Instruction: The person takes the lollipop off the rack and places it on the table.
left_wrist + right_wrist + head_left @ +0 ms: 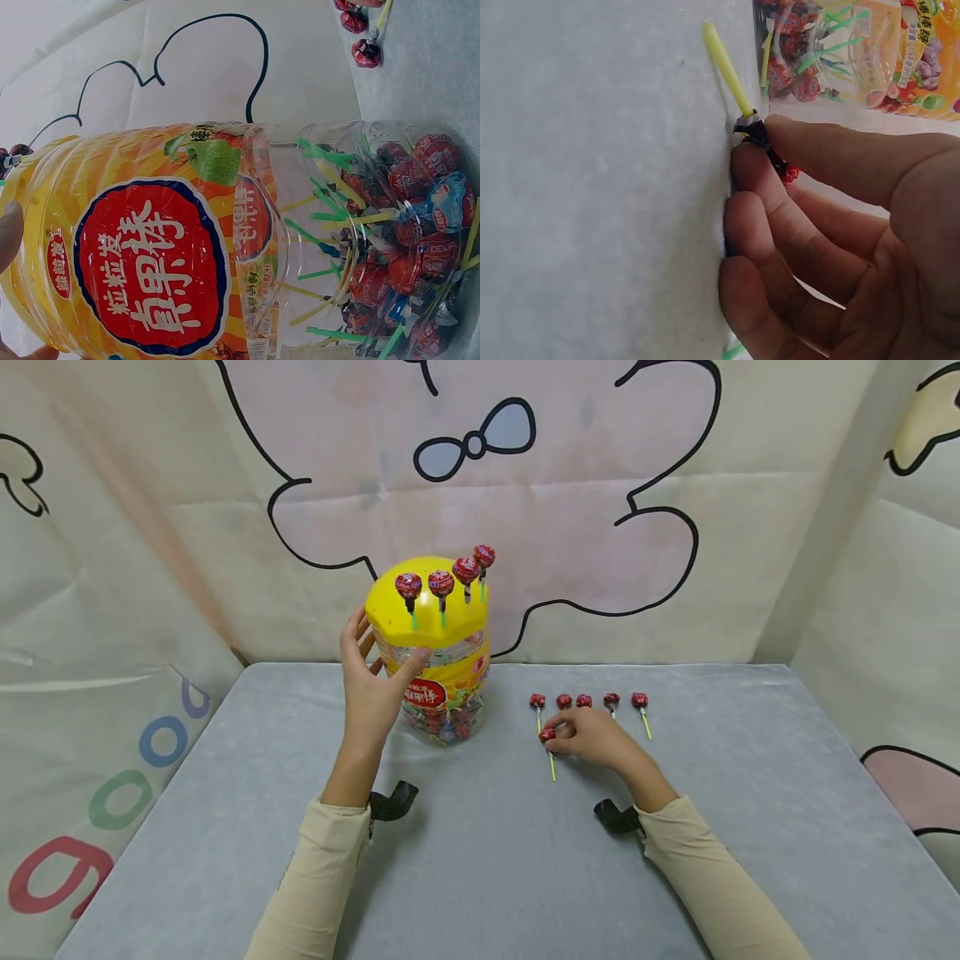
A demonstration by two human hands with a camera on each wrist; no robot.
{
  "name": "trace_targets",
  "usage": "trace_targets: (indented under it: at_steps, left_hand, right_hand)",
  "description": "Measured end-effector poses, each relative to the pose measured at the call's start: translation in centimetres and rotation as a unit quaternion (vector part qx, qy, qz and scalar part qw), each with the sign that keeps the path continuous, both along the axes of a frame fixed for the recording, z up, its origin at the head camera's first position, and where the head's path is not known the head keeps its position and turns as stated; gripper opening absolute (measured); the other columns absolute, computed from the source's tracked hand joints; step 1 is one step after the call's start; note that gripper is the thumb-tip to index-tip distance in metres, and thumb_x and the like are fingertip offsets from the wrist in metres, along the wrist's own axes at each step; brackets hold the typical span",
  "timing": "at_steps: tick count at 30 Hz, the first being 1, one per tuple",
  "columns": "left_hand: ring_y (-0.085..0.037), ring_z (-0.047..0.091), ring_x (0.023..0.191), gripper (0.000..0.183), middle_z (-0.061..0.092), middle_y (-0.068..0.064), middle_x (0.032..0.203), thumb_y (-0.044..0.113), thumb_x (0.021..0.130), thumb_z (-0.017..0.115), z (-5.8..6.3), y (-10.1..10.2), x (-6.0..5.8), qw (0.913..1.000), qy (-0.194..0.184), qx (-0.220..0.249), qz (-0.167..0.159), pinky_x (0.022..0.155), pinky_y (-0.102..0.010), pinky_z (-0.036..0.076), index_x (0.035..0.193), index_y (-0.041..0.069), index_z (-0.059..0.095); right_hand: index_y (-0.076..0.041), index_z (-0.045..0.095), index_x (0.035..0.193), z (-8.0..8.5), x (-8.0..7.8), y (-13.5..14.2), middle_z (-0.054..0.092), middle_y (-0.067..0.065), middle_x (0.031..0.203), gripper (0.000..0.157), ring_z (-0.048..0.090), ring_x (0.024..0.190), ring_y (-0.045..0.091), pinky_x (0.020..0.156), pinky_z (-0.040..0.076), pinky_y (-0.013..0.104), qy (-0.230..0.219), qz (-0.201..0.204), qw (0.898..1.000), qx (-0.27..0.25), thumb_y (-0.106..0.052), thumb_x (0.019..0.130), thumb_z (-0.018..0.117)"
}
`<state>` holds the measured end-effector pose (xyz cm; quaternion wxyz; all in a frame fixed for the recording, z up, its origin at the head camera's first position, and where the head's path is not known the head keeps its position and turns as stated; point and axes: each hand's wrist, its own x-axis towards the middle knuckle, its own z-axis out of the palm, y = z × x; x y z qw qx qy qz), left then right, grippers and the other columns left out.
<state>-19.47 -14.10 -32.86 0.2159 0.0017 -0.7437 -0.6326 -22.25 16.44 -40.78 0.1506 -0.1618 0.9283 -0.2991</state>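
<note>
A clear plastic candy jar [425,693] with a yellow lid [390,606] stands on the table, tilted slightly, with wrapped lollipops [409,180] in its lower part. My left hand [375,697] grips it near the lid, thumb across the front and fingers round the left side. Several red-wrapped lollipops [441,583] stick up from the lid. To the right of the jar, my right hand [596,742] pinches a lollipop [727,67] by the wrapper just below its red head, between thumb and index finger. Its yellow stick points toward me, close over the table.
Behind my right hand, a row of several red lollipops [639,700] lies on the grey tabletop [510,877], with sticks toward me. A cloth backdrop with cartoon outlines [570,543] rises at the table's back edge and on both sides.
</note>
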Motion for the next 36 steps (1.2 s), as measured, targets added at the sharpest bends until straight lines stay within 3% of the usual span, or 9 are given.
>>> trace_targets:
  at_steps: [8, 14, 19, 24, 30, 36]
  left_hand:
    - [-0.022, 0.028, 0.145, 0.089, 0.026, 0.0, 0.159, 0.038, 0.084, 0.079, 0.0, -0.1, -0.2, 1.0, 0.003, -0.002, 0.003, 0.117, -0.048, 0.03, 0.154, 0.031, 0.025]
    - [-0.023, 0.028, 0.145, 0.088, 0.026, 0.0, 0.159, 0.039, 0.084, 0.079, 0.1, -0.2, -0.5, 1.0, 0.005, -0.005, 0.003, 0.117, -0.048, 0.03, 0.153, 0.032, 0.025]
    - [-0.023, 0.029, 0.145, 0.089, 0.026, 0.0, 0.159, 0.04, 0.084, 0.079, 0.2, -0.3, -0.6, 0.9999, 0.003, -0.013, -0.001, 0.116, -0.048, 0.031, 0.154, 0.031, 0.025]
    - [-0.023, 0.022, 0.149, 0.091, 0.021, 0.001, 0.161, 0.04, 0.084, 0.078, 0.1, -0.5, -0.6, 0.9998, 0.001, -0.014, -0.013, 0.117, -0.051, 0.026, 0.154, 0.031, 0.021]
    - [-0.018, 0.012, 0.153, 0.094, 0.013, 0.004, 0.165, 0.037, 0.088, 0.075, -0.4, -0.3, -0.6, 0.998, -0.021, 0.01, -0.058, 0.123, -0.052, 0.015, 0.156, 0.034, 0.011]
    - [-0.019, 0.022, 0.149, 0.092, 0.021, 0.004, 0.161, 0.034, 0.087, 0.076, -0.4, 0.0, -0.2, 0.9983, -0.001, 0.028, -0.051, 0.12, -0.05, 0.02, 0.155, 0.034, 0.015]
  right_hand:
    - [-0.008, 0.07, 0.119, 0.6, -0.3, 0.0, 0.076, 0.006, 0.098, 0.034, 0.062, 0.077, 0.014, 0.063, 0.047, 0.027, -0.014, 0.007, 1.0, 0.023, -0.025, 0.09, 0.073]
    - [-0.007, 0.064, 0.129, 3.2, -0.1, 1.1, 0.074, 0.007, 0.104, 0.04, 0.067, 0.087, 0.018, 0.07, 0.051, 0.032, 0.025, 0.017, 0.999, 0.019, -0.028, 0.095, 0.067]
    - [-0.015, 0.056, 0.139, 6.5, 0.8, 0.5, 0.07, 0.006, 0.12, 0.045, 0.065, 0.11, 0.026, 0.09, 0.054, 0.044, 0.073, 0.033, 0.995, -0.053, -0.032, 0.098, 0.064]
    - [-0.025, 0.042, 0.15, 9.3, 1.0, -3.2, 0.053, 0.004, 0.146, 0.057, 0.059, 0.126, 0.028, 0.101, 0.052, 0.05, 0.049, 0.045, 0.982, -0.175, -0.034, 0.098, 0.064]
    - [-0.03, 0.029, 0.156, 9.3, 1.6, -6.6, 0.034, 0.006, 0.158, 0.065, 0.05, 0.136, 0.035, 0.106, 0.047, 0.055, 0.002, 0.043, 0.95, -0.311, -0.027, 0.099, 0.062]
    - [-0.034, 0.03, 0.155, 8.9, 2.0, -7.7, 0.036, 0.004, 0.155, 0.066, 0.053, 0.133, 0.033, 0.104, 0.05, 0.05, 0.01, 0.029, 0.939, -0.341, -0.023, 0.099, 0.063]
